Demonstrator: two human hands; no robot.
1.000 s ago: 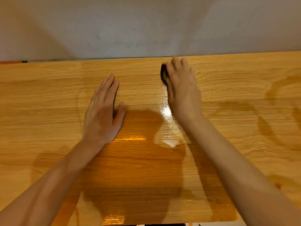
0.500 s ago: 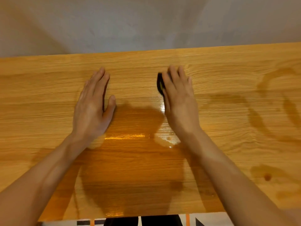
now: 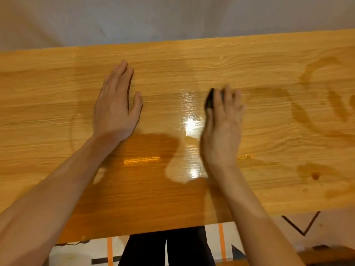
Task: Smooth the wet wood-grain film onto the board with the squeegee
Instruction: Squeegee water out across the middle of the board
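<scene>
Both hands had drawn back toward the person since a second earlier, the right hand point(image 3: 222, 129) coming away from the far edge of the board point(image 3: 57, 104) with the squeegee point(image 3: 209, 100), while the left hand point(image 3: 115, 108) had slid a little to the left. The squeegee was a small dark piece, mostly hidden; only its left end showed, just beyond and left of the right index finger, with a sliver between the fingers point(image 3: 227, 98). It lay under those fingers, which curled down over it and pressed it against the wood-grain film point(image 3: 269, 121). Its visible edge ran roughly away from the person, tilted slightly right at the far end; blur made the rest of its shape hard to tell. A glossy wet streak point(image 3: 189, 120) lay just left of the right hand, running toward the near edge. The left hand rested flat on the film, fingers straight and together, thumb spread, holding nothing. Darker damp patches marked the film to the right. Below the board's near edge, dark trousers point(image 3: 167, 248) and a patterned floor point(image 3: 307, 227) showed.
</scene>
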